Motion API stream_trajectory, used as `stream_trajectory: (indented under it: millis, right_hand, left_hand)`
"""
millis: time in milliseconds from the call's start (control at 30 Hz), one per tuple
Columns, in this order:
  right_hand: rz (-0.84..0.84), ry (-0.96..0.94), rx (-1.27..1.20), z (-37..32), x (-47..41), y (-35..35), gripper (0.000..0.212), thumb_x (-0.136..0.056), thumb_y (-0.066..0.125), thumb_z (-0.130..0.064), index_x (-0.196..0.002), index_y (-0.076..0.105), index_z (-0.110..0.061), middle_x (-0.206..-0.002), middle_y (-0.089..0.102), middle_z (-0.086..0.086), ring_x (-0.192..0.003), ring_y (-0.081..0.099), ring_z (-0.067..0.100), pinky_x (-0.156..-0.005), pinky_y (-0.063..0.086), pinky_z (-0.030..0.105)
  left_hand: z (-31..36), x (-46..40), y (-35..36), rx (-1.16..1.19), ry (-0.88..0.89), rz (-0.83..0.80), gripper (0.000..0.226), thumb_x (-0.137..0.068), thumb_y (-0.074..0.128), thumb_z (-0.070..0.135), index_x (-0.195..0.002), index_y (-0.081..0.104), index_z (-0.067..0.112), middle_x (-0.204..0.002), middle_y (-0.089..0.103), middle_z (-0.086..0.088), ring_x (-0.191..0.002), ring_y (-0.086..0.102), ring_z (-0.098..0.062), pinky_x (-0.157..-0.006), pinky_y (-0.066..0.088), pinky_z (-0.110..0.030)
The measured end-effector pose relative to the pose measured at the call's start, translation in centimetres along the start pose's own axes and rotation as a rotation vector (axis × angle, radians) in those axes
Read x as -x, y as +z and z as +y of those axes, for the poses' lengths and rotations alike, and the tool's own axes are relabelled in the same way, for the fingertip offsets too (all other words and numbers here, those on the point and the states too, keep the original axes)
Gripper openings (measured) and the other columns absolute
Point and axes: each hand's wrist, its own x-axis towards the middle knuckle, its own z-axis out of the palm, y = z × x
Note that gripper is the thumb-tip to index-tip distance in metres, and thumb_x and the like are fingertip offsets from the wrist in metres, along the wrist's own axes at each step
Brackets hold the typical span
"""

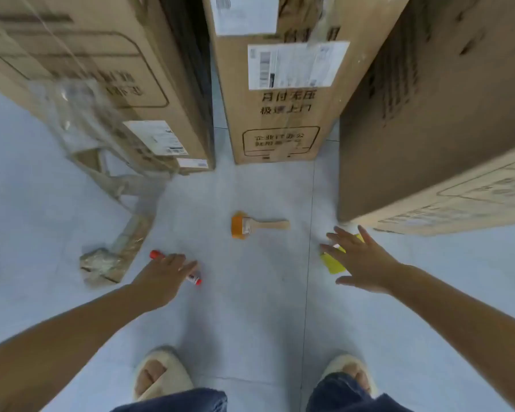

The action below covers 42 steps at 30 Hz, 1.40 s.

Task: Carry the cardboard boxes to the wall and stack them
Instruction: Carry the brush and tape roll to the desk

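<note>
Fingers of your left hand point(164, 275) and right hand point(363, 260) were spread, holding nothing; middle box point(280, 123) stood ahead on the floor point(250, 292), looked stiff, bulky, likely heavy—grip both sides low.

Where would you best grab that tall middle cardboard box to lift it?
Probably by its two long side walls, one hand per side, coming from the front. The middle box stands upright with gaps on both sides, and both the left hand and right hand are open and empty.
</note>
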Motion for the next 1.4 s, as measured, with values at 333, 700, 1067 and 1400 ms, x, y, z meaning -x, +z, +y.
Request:
stream_trajectory:
  millis: [333, 700, 1067, 1400]
  right_hand:
    - [-0.221, 0.335, -0.441, 0.2, -3.2, 0.3, 0.055, -0.083, 0.059, -0.058, -0.12, 0.044, -0.022, -0.111, 0.06, -0.002, -0.097, 0.057, 0.019, -0.073, 0.039, 0.029]
    - [0.084, 0.848, -1.879, 0.7, -2.0, 1.0, 0.026, -0.096, 0.053, -0.03, -0.107, 0.06, -0.008, -0.093, 0.065, 0.007, -0.082, 0.061, 0.021, -0.079, 0.049, 0.032]
    - [0.088, 0.858, -1.886, 0.7, -2.8, 1.3, 0.032, -0.096, 0.053, -0.028, -0.115, 0.058, -0.003, -0.108, 0.066, 0.014, -0.094, 0.062, 0.028, -0.083, 0.049, 0.036]
    - [0.069, 0.994, -1.828, -4.8, 4.1, -5.5, 0.022, -0.098, 0.05, -0.028, -0.105, 0.055, -0.007, -0.093, 0.058, 0.006, -0.081, 0.054, 0.019, -0.069, 0.043, 0.029]
  left_hand:
    - [-2.5, -6.5, -0.8, 0.06, 0.125, 0.134, 0.045, -0.062, 0.079, 0.021, -0.094, 0.047, 0.018, -0.077, 0.062, -0.004, -0.062, 0.062, -0.022, -0.05, 0.046, -0.024]
    - [6.8, -19.7, -6.3, 0.131, -0.089, 0.057, 0.048, -0.092, 0.052, 0.033, -0.133, 0.043, 0.008, -0.128, 0.047, -0.012, -0.117, 0.048, -0.03, -0.09, 0.038, -0.037]
    - [5.7, -18.7, -7.7, 0.72, -0.24, -0.014, 0.015, -0.091, 0.056, 0.026, -0.08, 0.047, 0.022, -0.075, 0.053, 0.003, -0.069, 0.051, -0.021, -0.058, 0.036, -0.027]
    - [11.2, -3.7, -15.3, 1.438, -0.613, -0.004, 0.011, -0.092, 0.055, 0.019, -0.084, 0.063, 0.015, -0.073, 0.065, 0.007, -0.058, 0.054, 0.001, -0.058, 0.043, -0.013]
